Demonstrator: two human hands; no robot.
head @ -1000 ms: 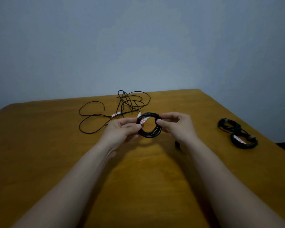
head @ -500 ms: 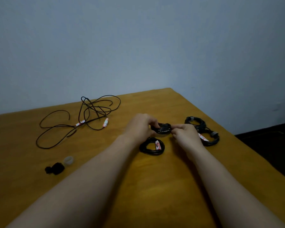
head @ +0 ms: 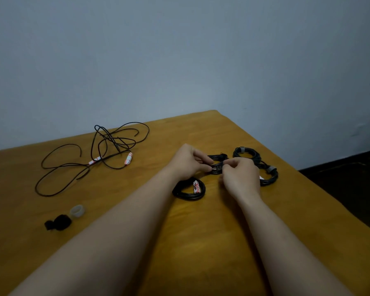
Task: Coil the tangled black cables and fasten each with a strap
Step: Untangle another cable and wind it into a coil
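From my remote seat I saw a yellow-brown wooden table (head: 201, 242) against a blue-grey wall (head: 179, 60). A small black coil (head: 217, 157) sat between the person's hands. The left hand (head: 187, 163) and right hand (head: 240, 175) both pinched its near rim with curled fingers, forearms stretched forward. A labelled coil (head: 189, 190) lay just beside the left wrist. Two strapped coils (head: 247, 152) lay right of the right hand. The tangled cable (head: 94, 154), a black strap roll (head: 58, 222) and a pale ring (head: 77, 211) lay well left of the left hand.

A yellowish wooden table (head: 201, 242) fills the lower frame. A small translucent ring (head: 77, 211) lies at lower left. A blue-grey wall (head: 179, 60) stands behind.
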